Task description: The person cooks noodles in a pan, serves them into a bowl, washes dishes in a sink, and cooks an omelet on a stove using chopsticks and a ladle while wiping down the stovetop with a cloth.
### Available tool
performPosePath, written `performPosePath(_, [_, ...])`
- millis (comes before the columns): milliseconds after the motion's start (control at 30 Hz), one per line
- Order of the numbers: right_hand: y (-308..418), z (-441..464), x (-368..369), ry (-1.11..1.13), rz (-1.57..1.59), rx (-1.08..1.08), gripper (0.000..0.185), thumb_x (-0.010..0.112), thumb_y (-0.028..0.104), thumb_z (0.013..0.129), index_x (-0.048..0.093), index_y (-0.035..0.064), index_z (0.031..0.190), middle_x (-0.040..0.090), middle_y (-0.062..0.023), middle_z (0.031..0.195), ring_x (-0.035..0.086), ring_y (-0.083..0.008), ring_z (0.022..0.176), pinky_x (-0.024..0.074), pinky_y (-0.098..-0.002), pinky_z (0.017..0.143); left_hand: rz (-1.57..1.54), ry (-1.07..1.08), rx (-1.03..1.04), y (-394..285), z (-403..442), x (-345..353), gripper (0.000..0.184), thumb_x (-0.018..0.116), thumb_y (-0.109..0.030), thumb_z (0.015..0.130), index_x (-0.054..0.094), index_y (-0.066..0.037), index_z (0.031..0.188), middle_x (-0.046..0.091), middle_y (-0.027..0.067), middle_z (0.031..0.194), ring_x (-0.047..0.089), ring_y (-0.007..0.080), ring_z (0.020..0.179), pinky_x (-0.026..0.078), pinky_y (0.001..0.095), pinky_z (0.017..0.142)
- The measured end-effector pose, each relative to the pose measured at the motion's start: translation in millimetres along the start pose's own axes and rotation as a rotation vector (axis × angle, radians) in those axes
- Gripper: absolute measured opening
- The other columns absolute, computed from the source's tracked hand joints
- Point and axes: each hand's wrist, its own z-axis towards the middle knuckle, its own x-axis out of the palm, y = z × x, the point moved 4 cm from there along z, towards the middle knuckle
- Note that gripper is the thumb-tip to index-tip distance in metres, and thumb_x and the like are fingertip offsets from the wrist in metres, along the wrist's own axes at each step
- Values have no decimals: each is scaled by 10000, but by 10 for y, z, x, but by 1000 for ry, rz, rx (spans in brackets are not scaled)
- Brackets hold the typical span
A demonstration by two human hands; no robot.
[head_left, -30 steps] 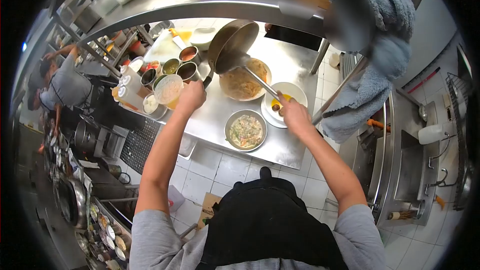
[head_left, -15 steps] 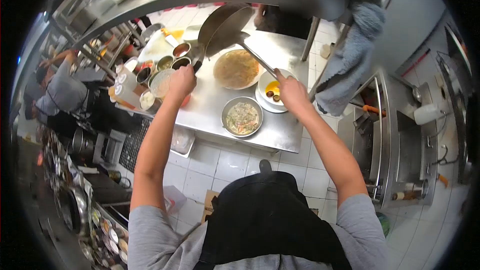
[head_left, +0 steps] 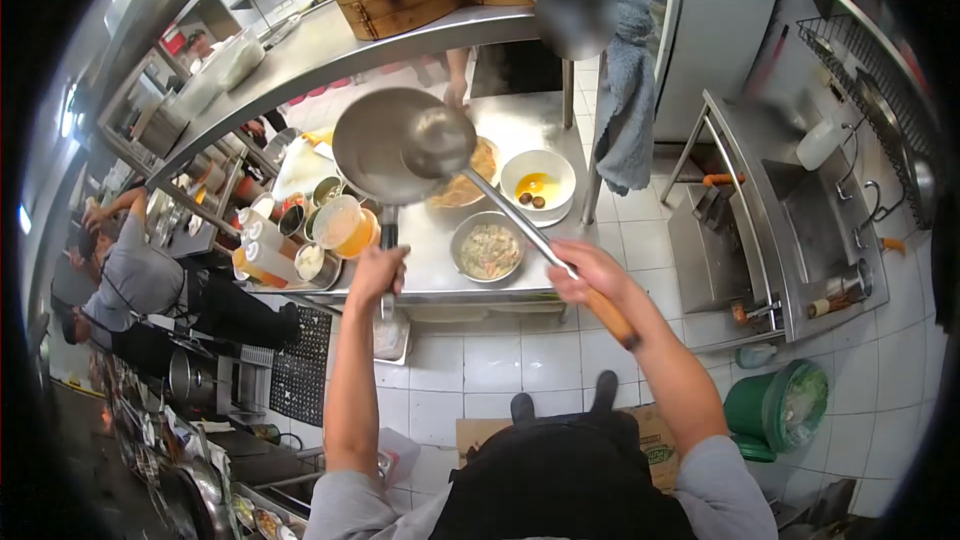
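Fingers-wise, gripping the wok, at eleven o'clock, by its handle with the left hand, and the ladle with the right hand. Probably mid-hold, imo; next, calls for steady wrists over the food nearer twelve.

A plain black apron covers the front of a grey top with short, loose sleeves in the same grey. The left hand and the right hand are bare. Dark, round-toed shoes show past the apron.
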Motion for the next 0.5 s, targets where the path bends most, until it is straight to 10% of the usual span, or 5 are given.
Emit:
performPosePath(133, [-230, -1369, -191, -77, -112, 99, 433, 482, 218, 1052, 438, 101, 1467, 440, 39, 668, 385, -57, 460, 343, -218, 402, -7, 124, -142, 5, -1350, 304, 285, 626, -170, 899, 531, -51, 658, 525, 40, 497, 489, 135, 370, 374, 295, 386])
performPosePath(500, [-381, -5169, -1041, -634, -147, 91, 549, 526, 90, 964, 407, 55, 1499, 471, 19, 669, 379, -31, 479, 348, -197, 425, -94, 601, -579, -335, -3022, 2761, 217, 640, -63, 889, 493, -35, 732, 480, 34, 510, 460, 129, 345, 367, 294, 342])
